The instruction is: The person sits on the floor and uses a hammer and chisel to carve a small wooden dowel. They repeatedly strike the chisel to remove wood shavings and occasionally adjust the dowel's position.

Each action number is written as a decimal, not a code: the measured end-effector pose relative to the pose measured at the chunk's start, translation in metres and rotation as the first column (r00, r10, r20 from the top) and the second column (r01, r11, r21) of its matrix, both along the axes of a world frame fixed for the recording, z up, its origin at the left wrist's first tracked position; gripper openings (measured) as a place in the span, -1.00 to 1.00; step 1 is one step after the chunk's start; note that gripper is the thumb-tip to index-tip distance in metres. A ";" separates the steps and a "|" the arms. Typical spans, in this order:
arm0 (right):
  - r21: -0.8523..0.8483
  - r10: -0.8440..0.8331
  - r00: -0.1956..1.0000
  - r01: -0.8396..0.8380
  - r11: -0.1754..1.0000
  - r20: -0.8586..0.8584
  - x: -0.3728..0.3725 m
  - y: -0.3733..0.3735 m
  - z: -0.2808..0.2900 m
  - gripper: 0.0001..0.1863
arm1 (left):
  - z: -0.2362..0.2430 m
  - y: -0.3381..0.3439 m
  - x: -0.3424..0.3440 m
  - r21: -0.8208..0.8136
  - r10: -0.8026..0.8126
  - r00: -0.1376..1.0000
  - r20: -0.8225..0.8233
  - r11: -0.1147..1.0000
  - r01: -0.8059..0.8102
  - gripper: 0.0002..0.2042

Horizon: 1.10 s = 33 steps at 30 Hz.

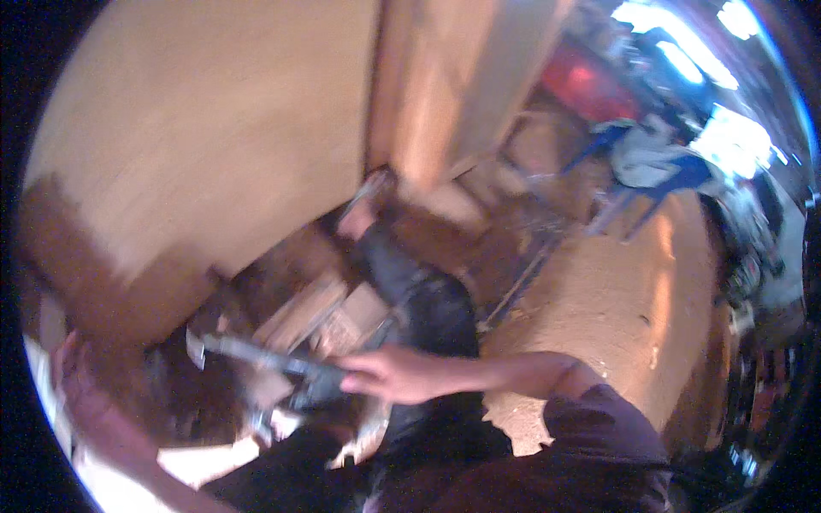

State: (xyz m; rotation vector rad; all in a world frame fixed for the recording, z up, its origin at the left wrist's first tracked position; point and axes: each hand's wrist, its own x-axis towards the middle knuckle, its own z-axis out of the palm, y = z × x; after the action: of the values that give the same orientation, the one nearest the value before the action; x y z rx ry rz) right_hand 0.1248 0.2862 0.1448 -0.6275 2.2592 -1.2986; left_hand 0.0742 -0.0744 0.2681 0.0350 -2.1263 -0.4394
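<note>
Fingers (357, 368) of right hand (395, 374) wrapped round slim grey metal tool (261, 354), left hand (75, 363) blurred, finger state indiscernible, near smooth tan panel (214, 120), lower-left edge.

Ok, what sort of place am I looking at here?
Probably a woodworking shop, though the blur leaves some doubt: a large tan panel stands in front, wood pieces lie below it, and the right hand holds a hammer-like tool.
</note>
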 end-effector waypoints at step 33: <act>-0.015 -0.446 0.886 0.451 0.892 0.126 -0.012 -0.039 -0.239 -0.33 | -0.313 0.062 -0.042 0.851 -0.645 0.764 0.015 0.409 0.329 -0.53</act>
State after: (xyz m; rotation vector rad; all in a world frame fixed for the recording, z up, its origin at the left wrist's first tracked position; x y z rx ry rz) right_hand 0.1127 0.2470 -0.0942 -0.0246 2.3621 -1.5527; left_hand 0.0318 -0.0127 -0.0447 -0.0043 -2.0280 -1.9221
